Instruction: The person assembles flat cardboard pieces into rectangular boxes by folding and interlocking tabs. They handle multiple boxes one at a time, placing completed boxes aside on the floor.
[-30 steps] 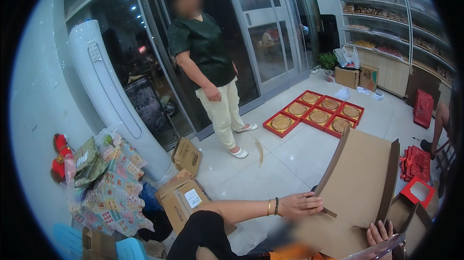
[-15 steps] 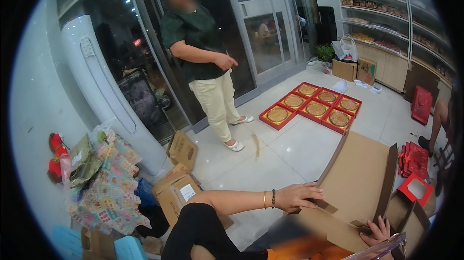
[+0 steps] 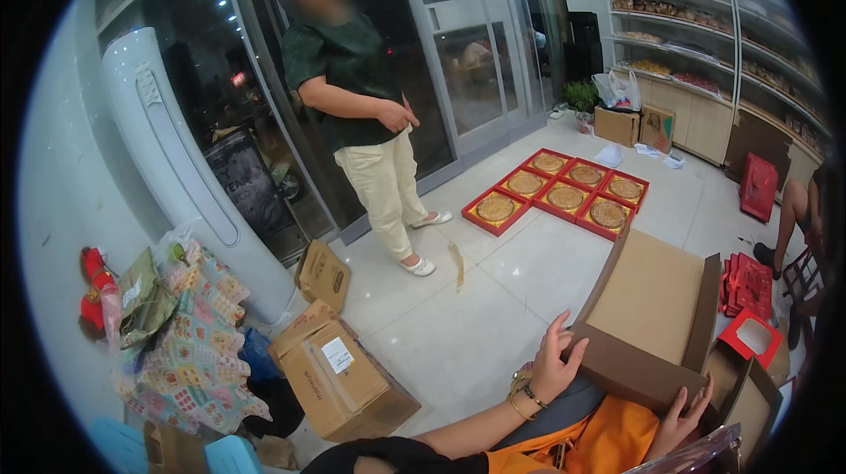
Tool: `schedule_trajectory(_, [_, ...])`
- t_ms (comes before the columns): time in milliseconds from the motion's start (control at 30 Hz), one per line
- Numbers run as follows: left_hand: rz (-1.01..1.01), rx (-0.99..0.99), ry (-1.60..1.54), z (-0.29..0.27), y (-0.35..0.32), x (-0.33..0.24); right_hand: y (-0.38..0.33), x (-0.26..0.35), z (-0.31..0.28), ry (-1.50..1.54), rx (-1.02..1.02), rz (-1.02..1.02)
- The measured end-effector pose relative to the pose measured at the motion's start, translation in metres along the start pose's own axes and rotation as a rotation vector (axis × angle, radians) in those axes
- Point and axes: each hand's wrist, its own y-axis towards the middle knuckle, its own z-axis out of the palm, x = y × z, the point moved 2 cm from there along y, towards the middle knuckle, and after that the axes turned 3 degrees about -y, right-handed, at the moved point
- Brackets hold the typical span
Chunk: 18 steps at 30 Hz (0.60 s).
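A brown cardboard box (image 3: pixel 648 298) with its top uncovered stands tilted at the lower right, its near, left and right walls raised around a tan inside. At its near left corner is my left hand (image 3: pixel 555 364), fingers spread and thumb against the wall. My right hand (image 3: pixel 683 417) rests its fingers on the near wall, close to the right corner. Between them the two hands hold the box. Bracelets circle my left wrist. An orange cloth (image 3: pixel 590 439) covers part of my lap.
Several red trays (image 3: pixel 564 196) with round brown cakes lie on the floor. A person (image 3: pixel 352 86) stands beyond at left. Cardboard cartons (image 3: pixel 344 377) stand at lower left. Folded red boxes (image 3: pixel 747 285), a windowed red lid (image 3: pixel 751 336) and another brown box (image 3: pixel 753 408) are at right.
The box's near flap has been folded up into a wall. My left hand has moved from the flap to the near left corner, its forearm lower now. The view has shifted slightly.
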Motion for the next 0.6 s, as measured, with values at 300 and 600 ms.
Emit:
schedule_trajectory(300, [-0.051,-0.01,0.063,0.006,0.015,0.006,0.012,-0.037,0.0,0.116,0.106,0.122])
schedule_trajectory(600, [-0.037,0.075,0.015,-0.003,0.02,0.021,0.033,-0.036,-0.029,0.026,0.6,-0.101])
